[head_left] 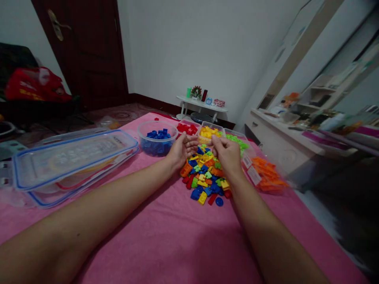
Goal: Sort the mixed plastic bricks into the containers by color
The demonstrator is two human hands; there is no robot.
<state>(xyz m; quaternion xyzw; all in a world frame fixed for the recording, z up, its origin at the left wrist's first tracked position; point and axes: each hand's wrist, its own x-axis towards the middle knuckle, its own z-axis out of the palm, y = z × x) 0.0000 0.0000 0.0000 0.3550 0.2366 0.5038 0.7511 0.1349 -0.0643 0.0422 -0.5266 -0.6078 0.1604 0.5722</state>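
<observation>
Left hand half open, apparently empty, right hand curled, contents untellable, both at far edge of mixed brick pile on pink cloth; lifting 1 brick calls for fingertip pinch.

Left hand spread, palm inward; right hand seemingly curled.

Stacked clear lids, dark door, perhaps a red bag.

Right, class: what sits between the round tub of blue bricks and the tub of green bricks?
In the head view, two lots sit there, each in its own clear container: red bricks, then yellow bricks.
</observation>
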